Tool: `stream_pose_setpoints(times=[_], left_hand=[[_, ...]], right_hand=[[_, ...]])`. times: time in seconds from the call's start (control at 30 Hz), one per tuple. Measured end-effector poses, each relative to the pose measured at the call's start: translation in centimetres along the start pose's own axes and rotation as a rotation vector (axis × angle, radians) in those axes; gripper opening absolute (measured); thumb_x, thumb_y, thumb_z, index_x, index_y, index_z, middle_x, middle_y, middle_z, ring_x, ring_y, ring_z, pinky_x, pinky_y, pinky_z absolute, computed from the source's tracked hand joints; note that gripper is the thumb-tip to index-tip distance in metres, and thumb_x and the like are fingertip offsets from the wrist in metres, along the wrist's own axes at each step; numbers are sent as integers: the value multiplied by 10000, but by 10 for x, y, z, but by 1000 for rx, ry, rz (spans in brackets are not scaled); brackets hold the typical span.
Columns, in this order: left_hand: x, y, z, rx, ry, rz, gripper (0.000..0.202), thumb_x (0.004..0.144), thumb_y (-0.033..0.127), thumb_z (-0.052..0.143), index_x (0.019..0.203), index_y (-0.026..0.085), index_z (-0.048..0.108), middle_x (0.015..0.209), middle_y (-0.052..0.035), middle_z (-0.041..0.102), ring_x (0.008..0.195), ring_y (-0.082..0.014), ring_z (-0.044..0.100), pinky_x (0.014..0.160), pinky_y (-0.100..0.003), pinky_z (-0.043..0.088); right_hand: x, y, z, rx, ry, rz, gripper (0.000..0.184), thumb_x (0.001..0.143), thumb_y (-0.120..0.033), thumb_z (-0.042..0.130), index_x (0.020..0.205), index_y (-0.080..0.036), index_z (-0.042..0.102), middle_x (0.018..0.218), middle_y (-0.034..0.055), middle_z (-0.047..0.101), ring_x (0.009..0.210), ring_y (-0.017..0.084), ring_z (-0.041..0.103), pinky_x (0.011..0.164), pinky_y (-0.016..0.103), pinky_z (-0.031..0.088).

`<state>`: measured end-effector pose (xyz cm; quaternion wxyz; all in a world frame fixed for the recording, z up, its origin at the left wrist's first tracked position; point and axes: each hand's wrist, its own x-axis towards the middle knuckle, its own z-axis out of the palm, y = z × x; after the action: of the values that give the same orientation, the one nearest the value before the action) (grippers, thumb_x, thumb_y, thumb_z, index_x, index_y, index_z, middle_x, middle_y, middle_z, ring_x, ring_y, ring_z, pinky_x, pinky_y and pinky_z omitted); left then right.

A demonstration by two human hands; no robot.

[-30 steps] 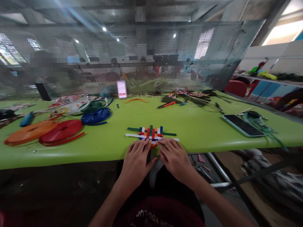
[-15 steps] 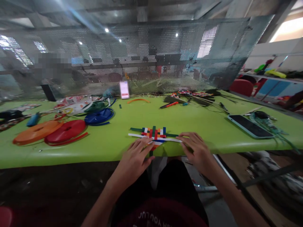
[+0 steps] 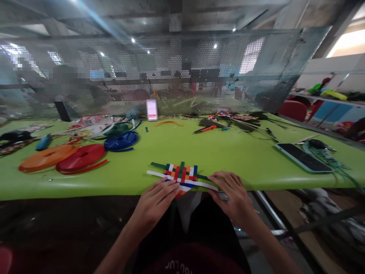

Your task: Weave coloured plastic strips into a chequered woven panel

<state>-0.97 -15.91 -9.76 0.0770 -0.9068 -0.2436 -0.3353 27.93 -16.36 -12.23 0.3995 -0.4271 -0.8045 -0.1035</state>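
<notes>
Weave lies under and just beyond the left fingers, pressed flat. Its white strip runs sideways to the right fingers — half-curled at its end, pinch unclear.

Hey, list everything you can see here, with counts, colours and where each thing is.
Table: 1, lime green, across the middle
Woven piece: 1, multicoloured, near edge
Strip rolls: 3 clear ones, orange, red, blue, left side
Small object: 1, blue, far left
Loose strip: 1, orange, far side
Lit screen: 1, pale, back, blurred out
Tool: 1, orange-red and black, far side
Phone: 1, black with pale teal edge, right
Perforated panel: 1, grey, behind table
Chair: 1, red, beyond right side
Other clutter: uncountable, mixed colours, mostly back
Left hand: 1, bare, on woven piece
Right hand: 1, bare, at right strip ends
</notes>
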Motion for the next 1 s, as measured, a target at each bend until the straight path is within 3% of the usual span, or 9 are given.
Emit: stream_pose_setpoints(times=[0.2, 0.27, 0.37, 0.47, 0.6, 0.77, 1.0], left_hand=[[0, 1, 1, -149, 247, -70, 451, 920, 41, 592, 1341, 197, 627, 1236, -82, 725, 1177, -227, 670, 1014, -364, 556], [5, 4, -3, -194, 374, -232, 402, 903, 55, 629, 1251, 246, 698, 1159, -44, 761, 1056, -190, 724, 956, -304, 579], [20, 6, -10, -357, 606, -610, 255, 855, 121, 724, 1036, 288, 789, 977, 12, 801, 882, -136, 754, 857, -215, 591], [41, 3, -18, -686, 912, -893, 132, 756, 216, 829, 884, 244, 809, 824, 10, 800, 740, -119, 743, 736, -179, 599], [67, 1, -23, -952, 1125, -1026, 216, 595, 233, 922, 747, 182, 777, 738, 1, 777, 655, -127, 721, 650, -202, 600], [78, 6, -10, -1193, 1176, -1076, 249, 607, 238, 915, 774, 169, 744, 799, -13, 776, 724, -135, 732, 681, -212, 587], [80, 22, 8, -1247, 1091, -1093, 292, 668, 270, 891, 896, 189, 728, 955, -14, 769, 860, -135, 736, 743, -193, 578]], right_hand=[[1, 2, 0, 168, 113, 131, 444, 937, -202, 590, 1369, -225, 490, 1219, 128, 570, 1135, 287, 542, 949, 497, 496], [6, 5, -2, 226, 213, 218, 441, 923, -230, 625, 1350, -241, 513, 1217, 121, 559, 1110, 275, 558, 946, 492, 504], [20, 10, -7, 335, 307, 321, 374, 905, -269, 667, 1267, -264, 576, 1179, 93, 569, 1043, 245, 587, 908, 461, 525], [36, 13, -15, 539, 261, 367, 319, 915, -310, 662, 1226, -271, 603, 1147, 74, 598, 1016, 218, 618, 887, 420, 544], [62, 9, -22, 894, 45, 393, 308, 959, -394, 596, 1233, -252, 603, 1038, 67, 687, 942, 193, 678, 831, 366, 572], [95, -2, -13, 1127, -82, 425, 445, 917, -416, 637, 1297, -215, 524, 1045, 83, 706, 893, 189, 704, 765, 344, 589], [113, -15, 9, 1259, -170, 530, 538, 754, -326, 786, 1237, -221, 575, 1075, 83, 744, 953, 223, 727, 839, 401, 614]])
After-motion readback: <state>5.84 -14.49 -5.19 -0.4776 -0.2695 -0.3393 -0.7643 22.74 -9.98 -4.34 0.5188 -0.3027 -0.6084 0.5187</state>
